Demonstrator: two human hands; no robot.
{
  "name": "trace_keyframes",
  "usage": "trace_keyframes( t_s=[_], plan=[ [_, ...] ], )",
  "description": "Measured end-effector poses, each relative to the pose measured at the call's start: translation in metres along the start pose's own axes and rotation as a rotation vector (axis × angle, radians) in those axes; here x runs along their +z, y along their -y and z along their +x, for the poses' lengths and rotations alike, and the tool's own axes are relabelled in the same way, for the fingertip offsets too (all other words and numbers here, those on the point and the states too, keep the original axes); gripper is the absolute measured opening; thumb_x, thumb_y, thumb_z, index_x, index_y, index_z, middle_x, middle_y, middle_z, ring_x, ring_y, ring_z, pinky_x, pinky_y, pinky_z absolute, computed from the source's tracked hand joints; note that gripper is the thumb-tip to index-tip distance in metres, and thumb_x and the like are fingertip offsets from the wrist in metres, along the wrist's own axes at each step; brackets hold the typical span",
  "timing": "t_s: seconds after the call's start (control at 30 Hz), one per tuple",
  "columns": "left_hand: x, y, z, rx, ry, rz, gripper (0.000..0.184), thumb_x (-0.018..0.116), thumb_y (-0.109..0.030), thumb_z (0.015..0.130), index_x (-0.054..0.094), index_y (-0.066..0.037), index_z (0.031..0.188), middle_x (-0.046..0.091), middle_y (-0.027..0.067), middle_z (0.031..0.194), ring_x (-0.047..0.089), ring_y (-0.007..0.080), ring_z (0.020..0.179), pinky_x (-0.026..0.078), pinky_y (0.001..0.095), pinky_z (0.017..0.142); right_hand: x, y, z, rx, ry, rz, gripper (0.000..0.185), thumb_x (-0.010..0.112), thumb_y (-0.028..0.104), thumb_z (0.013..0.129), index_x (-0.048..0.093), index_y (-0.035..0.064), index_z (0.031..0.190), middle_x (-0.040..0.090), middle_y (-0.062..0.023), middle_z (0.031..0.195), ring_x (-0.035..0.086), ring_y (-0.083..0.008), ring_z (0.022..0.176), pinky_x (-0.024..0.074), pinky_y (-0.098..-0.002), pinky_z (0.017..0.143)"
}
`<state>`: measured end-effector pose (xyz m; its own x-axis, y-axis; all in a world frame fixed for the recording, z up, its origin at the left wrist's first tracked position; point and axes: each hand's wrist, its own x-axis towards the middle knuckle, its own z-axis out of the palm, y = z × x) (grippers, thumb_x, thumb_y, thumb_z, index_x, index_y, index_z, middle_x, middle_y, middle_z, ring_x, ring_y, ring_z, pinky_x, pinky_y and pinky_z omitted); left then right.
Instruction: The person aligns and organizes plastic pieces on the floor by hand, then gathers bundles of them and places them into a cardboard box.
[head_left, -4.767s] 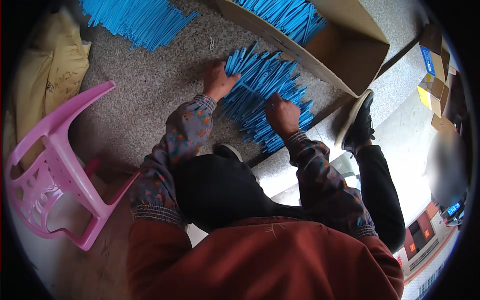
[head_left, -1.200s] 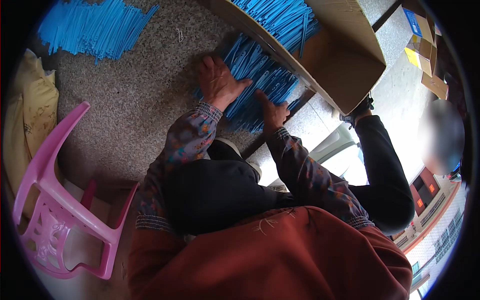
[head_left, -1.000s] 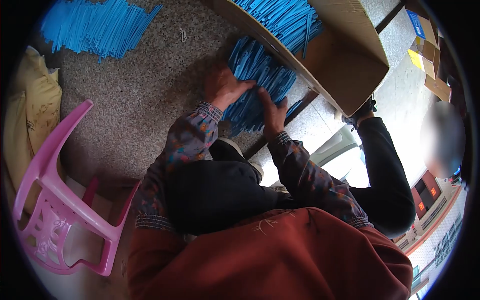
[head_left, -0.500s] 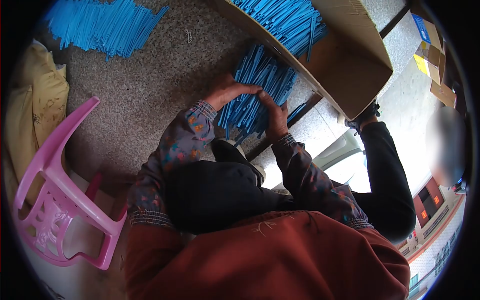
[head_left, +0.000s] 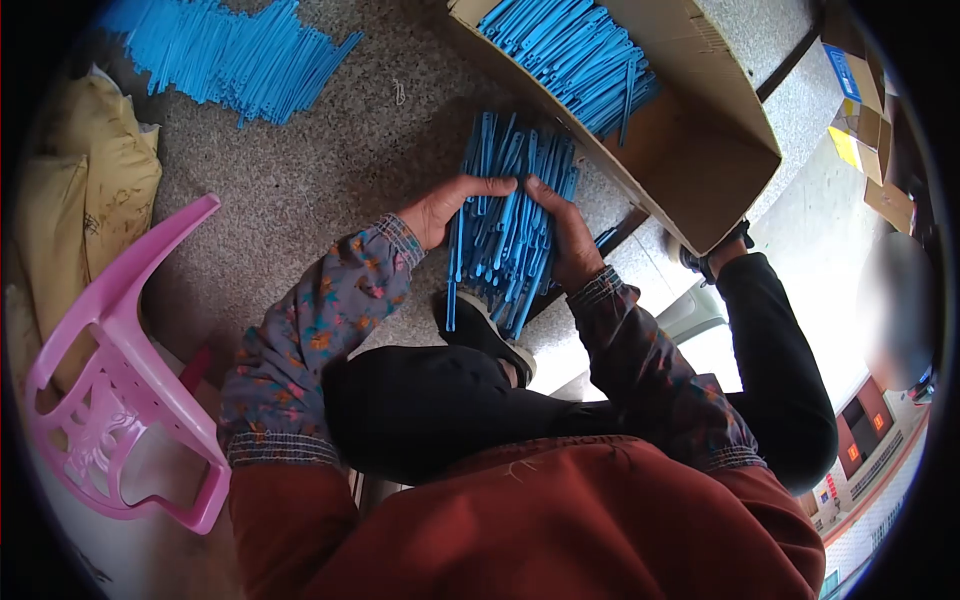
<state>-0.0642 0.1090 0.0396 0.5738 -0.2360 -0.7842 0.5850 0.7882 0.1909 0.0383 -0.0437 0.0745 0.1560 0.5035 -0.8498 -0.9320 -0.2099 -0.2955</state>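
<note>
A thick bundle of thin blue plastic strips, some with a hole at the end, is between my two hands. My left hand wraps its left side, and my right hand grips its right side. Both thumbs lie across the top, their tips nearly meeting; most of the other fingers are hidden. The strips run roughly lengthwise toward me, with uneven ends. Just beyond the bundle stands an open cardboard box, holding more blue strips at its left end.
A wide heap of blue strips lies on the speckled floor at far left. A pink plastic chair and tan sacks are at the left. Further cardboard boxes and a blurred person are at the right.
The bundle has come a little nearer to me and turned, so its strips point more straight toward my body. My hands have spread slightly apart around it.
</note>
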Motion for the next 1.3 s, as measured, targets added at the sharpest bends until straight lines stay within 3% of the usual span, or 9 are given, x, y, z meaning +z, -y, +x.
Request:
trace_keyframes(
  t_s=[0.3, 0.47, 0.63, 0.77, 0.87, 1.03, 1.17, 1.27, 1.3],
  plan=[
    [0.018, -0.02, -0.046, 0.006, -0.051, -0.198, 0.051, 0.073, -0.034, 0.08, 0.057, 0.001, 0.113, 0.066, 0.0111, 0.099, 0.067, 0.0207, 0.084, 0.057, 0.0337, 0.079, 0.036, 0.047, -0.008, 0.263, 0.152, -0.132, 0.042, 0.067, 0.036, 0.085, 0.057, 0.0012, 0.108, 0.067, -0.0111, 0.092, 0.068, -0.0204, 0.073, 0.0581, -0.0324, 0.073],
    [0.06, -0.001, -0.072, -0.138, 0.06, -0.395, 0.055, 0.071, -0.038, 0.081, 0.053, 0.0, 0.115, 0.063, 0.0132, 0.103, 0.064, 0.0236, 0.096, 0.053, 0.0389, 0.088, 0.037, 0.071, -0.054, 0.522, 0.03, -0.19, 0.045, 0.064, 0.039, 0.087, 0.056, 0.001, 0.11, 0.067, -0.0133, 0.097, 0.068, -0.0226, 0.087, 0.0555, -0.0379, 0.084],
    [0.098, 0.037, -0.078, -0.35, -0.036, -0.537, 0.053, 0.071, -0.041, 0.08, 0.056, -0.007, 0.118, 0.064, 0.0095, 0.104, 0.062, 0.0227, 0.098, 0.05, 0.0419, 0.089, -0.008, 0.056, -0.076, 0.785, -0.062, -0.094, 0.042, 0.064, 0.039, 0.087, 0.058, 0.0033, 0.108, 0.069, -0.0113, 0.093, 0.07, -0.0209, 0.076, 0.0594, -0.0344, 0.072],
    [0.054, 0.074, -0.003, -0.551, 0.026, -0.555, 0.057, 0.071, -0.046, 0.078, 0.057, -0.009, 0.119, 0.063, 0.0083, 0.112, 0.061, 0.0236, 0.101, 0.048, 0.0425, 0.091, -0.078, 0.015, -0.011, 0.794, 0.113, 0.062, 0.029, 0.062, 0.033, 0.09, 0.063, 0.0069, 0.102, 0.07, -0.0079, 0.091, 0.07, -0.0199, 0.076, 0.0592, -0.0343, 0.071],
    [0.046, 0.086, 0.019, -0.393, -0.093, -0.388, 0.058, 0.071, -0.05, 0.075, 0.062, -0.005, 0.11, 0.069, 0.0109, 0.096, 0.068, 0.0256, 0.09, 0.052, 0.0435, 0.088, -0.094, -0.001, 0.014, 0.676, 0.078, 0.0, 0.037, 0.061, 0.035, 0.09, 0.06, 0.0022, 0.107, 0.069, -0.0112, 0.097, 0.069, -0.0223, 0.082, 0.0574, -0.0352, 0.08],
    [0.046, 0.09, -0.006, -0.297, -0.009, -0.473, 0.057, 0.069, -0.047, 0.078, 0.059, -0.004, 0.114, 0.067, 0.0114, 0.102, 0.067, 0.0239, 0.089, 0.052, 0.0406, 0.087, -0.058, 0.018, -0.013, 0.713, 0.164, 0.014, 0.038, 0.063, 0.035, 0.088, 0.06, 0.002, 0.107, 0.069, -0.0109, 0.097, 0.069, -0.0226, 0.081, 0.0574, -0.0355, 0.08],
    [0.074, 0.01, -0.089, -0.226, -0.072, -0.396, 0.052, 0.061, -0.042, 0.086, 0.056, -0.002, 0.118, 0.063, 0.0115, 0.11, 0.063, 0.0235, 0.097, 0.05, 0.0366, 0.09, 0.017, 0.051, -0.029, 0.771, 0.174, -0.066, 0.043, 0.066, 0.036, 0.086, 0.059, 0.0004, 0.108, 0.068, -0.0131, 0.096, 0.068, -0.0237, 0.083, 0.0562, -0.037, 0.083],
    [0.101, -0.058, -0.143, -0.015, -0.226, -0.272, 0.05, 0.063, -0.036, 0.084, 0.055, -0.001, 0.118, 0.064, 0.0117, 0.107, 0.064, 0.0221, 0.093, 0.052, 0.0341, 0.086, 0.081, 0.098, -0.05, 0.65, 0.436, 0.015, 0.032, 0.065, 0.029, 0.087, 0.061, 0.0017, 0.104, 0.067, -0.0081, 0.092, 0.067, -0.0193, 0.076, 0.0559, -0.034, 0.077],
    [0.111, -0.076, -0.154, 0.07, -0.267, -0.227, 0.05, 0.065, -0.033, 0.083, 0.054, 0.0, 0.119, 0.064, 0.012, 0.107, 0.065, 0.0214, 0.092, 0.052, 0.0333, 0.085, 0.091, 0.109, -0.055, 0.445, 0.496, -0.05, 0.041, 0.066, 0.033, 0.086, 0.058, 0.0006, 0.11, 0.066, -0.0113, 0.098, 0.066, -0.0217, 0.082, 0.055, -0.0353, 0.081]
  ],
)
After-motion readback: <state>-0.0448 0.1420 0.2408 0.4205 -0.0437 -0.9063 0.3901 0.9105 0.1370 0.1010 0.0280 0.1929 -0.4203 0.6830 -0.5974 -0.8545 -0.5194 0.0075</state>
